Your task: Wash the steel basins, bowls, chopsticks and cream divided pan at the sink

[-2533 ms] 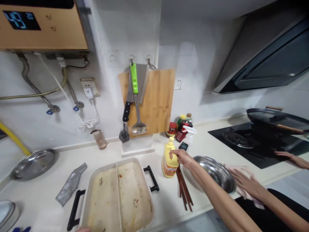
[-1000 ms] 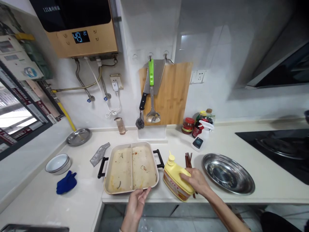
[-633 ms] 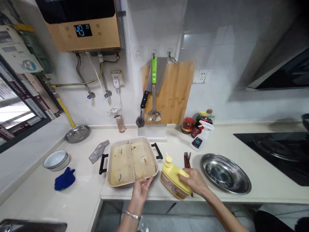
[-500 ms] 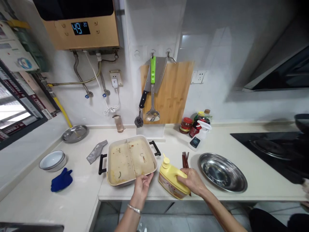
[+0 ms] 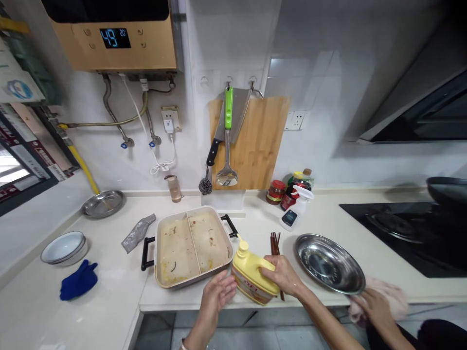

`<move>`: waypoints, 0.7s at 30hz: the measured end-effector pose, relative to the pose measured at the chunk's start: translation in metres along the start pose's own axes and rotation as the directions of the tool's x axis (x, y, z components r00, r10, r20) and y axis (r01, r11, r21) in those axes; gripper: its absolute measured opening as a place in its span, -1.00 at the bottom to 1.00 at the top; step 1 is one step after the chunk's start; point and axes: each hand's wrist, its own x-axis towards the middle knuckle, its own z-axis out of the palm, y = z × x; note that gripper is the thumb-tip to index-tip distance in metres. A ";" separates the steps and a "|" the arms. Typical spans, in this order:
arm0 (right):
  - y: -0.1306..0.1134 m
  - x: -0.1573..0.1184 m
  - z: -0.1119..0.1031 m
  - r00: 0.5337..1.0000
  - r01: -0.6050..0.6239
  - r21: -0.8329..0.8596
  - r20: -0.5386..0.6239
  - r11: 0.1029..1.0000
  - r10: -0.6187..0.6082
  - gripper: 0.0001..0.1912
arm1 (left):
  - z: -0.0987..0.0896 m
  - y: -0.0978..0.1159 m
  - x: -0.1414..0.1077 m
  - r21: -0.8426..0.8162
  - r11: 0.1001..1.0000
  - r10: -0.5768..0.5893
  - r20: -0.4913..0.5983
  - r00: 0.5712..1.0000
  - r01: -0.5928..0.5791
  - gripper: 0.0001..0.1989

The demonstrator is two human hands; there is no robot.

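My right hand is wrapped round the handle of a yellow jug with a pump-like spout, which leans to the left. My left hand is open, its fingers stretched toward the jug's lower left side; whether they touch it I cannot tell. Left of the jug lies a cream divided pan with black handles, with food scraps and yellowish residue inside. Brown chopsticks lie behind my right hand, partly hidden by it.
Another person's hand, with a pale pink cloth, is by the oval steel dish. A spray bottle and jars stand behind. White bowls, a blue glove and a grey packet lie left.
My left hand has left the pan's front edge and moved toward the jug. Another person's hand with a cloth has come in at the right. The view has shifted slightly.
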 end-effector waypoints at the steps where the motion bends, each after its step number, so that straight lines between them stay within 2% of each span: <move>1: -0.001 0.001 0.001 1.000 0.013 -0.011 0.007 1.000 -0.013 -0.75 | 0.002 -0.002 0.000 0.106 0.990 0.089 0.037 0.995 -0.092 -0.53; 3: -0.004 0.002 0.001 0.999 0.047 -0.059 0.024 0.997 -0.046 -0.75 | 0.007 -0.006 0.000 0.299 0.899 0.302 0.102 0.948 -0.319 -0.50; 5: -0.006 0.002 -0.002 0.995 0.098 -0.142 0.044 0.985 -0.093 -0.74 | 0.014 -0.007 0.003 0.467 0.734 0.489 0.141 0.861 -0.493 -0.51; 7: -0.008 0.003 -0.007 0.983 0.185 -0.262 0.071 0.947 -0.172 -0.72 | 0.022 -0.006 0.008 0.596 0.562 0.602 0.181 0.778 -0.574 -0.50; 8: -0.009 0.004 -0.009 0.972 0.233 -0.325 0.090 0.916 -0.215 -0.71 | 0.026 -0.005 0.011 0.636 0.495 0.627 0.210 0.751 -0.591 -0.47; 9: -0.009 0.005 -0.012 0.960 0.279 -0.383 0.115 0.881 -0.254 -0.70 | 0.030 -0.003 0.015 0.660 0.449 0.633 0.241 0.736 -0.602 -0.44; 11: -0.007 0.007 -0.018 0.934 0.356 -0.466 0.170 0.810 -0.313 -0.68 | 0.037 0.000 0.025 0.679 0.407 0.611 0.295 0.735 -0.611 -0.39; 15: -0.003 0.007 -0.025 0.900 0.430 -0.557 0.202 0.711 -0.386 -0.63 | 0.050 0.002 0.047 0.681 0.418 0.564 0.324 0.760 -0.601 -0.44; 18: -0.011 0.000 -0.025 0.896 0.413 -0.599 0.130 0.686 -0.426 -0.66 | 0.055 -0.002 0.057 0.676 0.417 0.586 0.312 0.748 -0.608 -0.57; 21: -0.034 -0.006 -0.015 0.874 0.380 -0.541 -0.055 0.750 -0.482 -0.69 | 0.053 -0.010 0.062 0.698 0.323 0.660 0.317 0.681 -0.639 -0.64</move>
